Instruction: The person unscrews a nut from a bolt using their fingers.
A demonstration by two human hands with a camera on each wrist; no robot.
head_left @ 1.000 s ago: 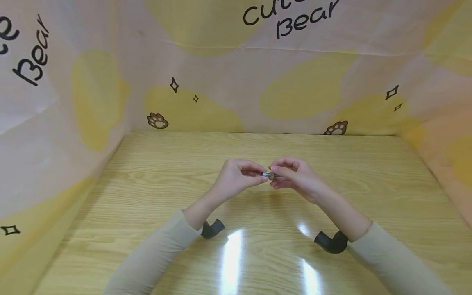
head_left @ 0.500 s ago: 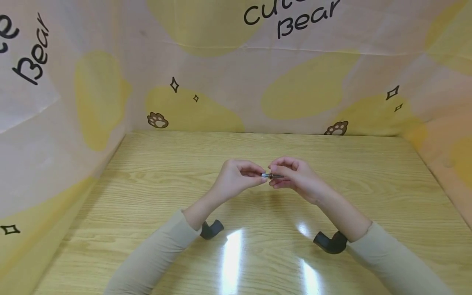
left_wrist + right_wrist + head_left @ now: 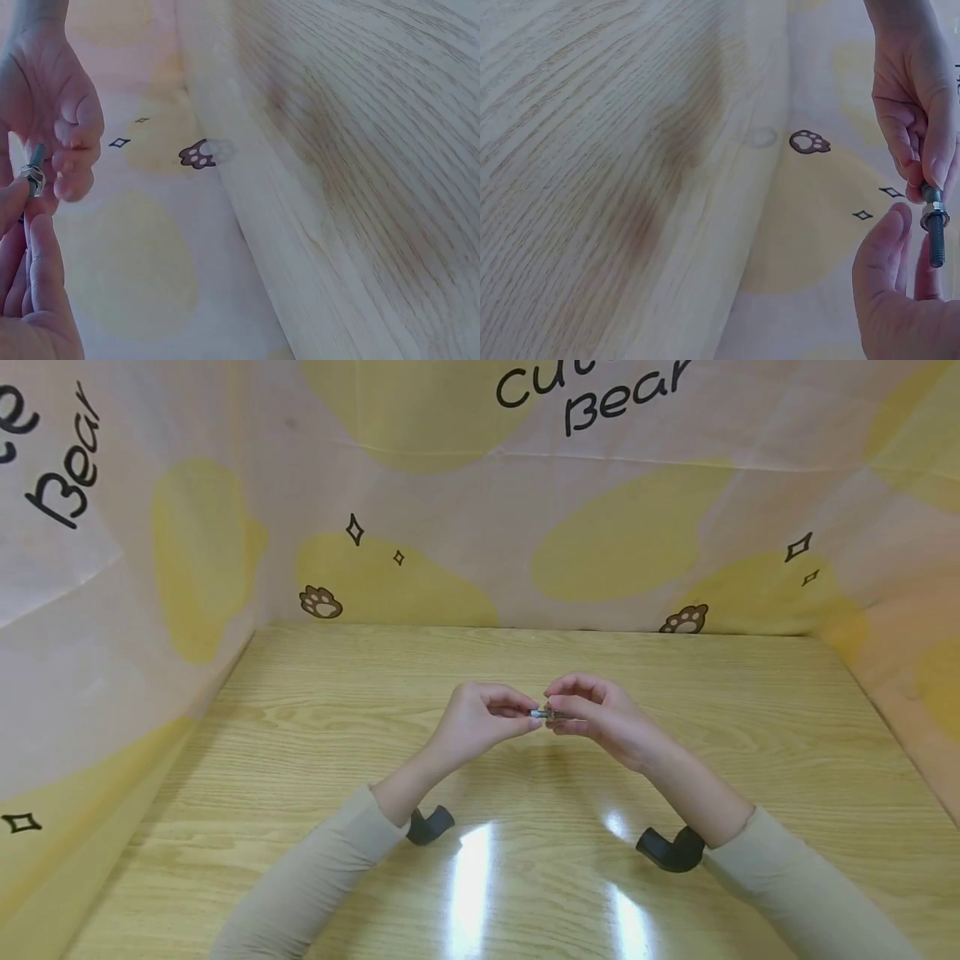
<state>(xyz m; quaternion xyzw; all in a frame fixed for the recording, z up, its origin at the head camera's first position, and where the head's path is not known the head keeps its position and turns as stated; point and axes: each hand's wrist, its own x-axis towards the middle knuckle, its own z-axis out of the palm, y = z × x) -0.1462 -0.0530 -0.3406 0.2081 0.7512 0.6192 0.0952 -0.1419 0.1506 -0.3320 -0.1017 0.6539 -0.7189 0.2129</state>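
Note:
A small metal bolt with a nut and washer around its shank lies roughly level between the two hands in the head view. The left hand pinches its head end between thumb and fingers. The right hand is around the threaded end, fingers loosely bent. In the right wrist view a gap shows between the right thumb and the nut, and the threads stand exposed. The left fingers partly cover the bolt's head.
Two black curved pieces lie on the wooden table, one by the left sleeve and one by the right sleeve. Printed cloth stands along the back and both sides of the table.
The right hand has risen slightly and its fingers have shifted around the nut. The left hand keeps its pinch on the bolt, almost unmoved.

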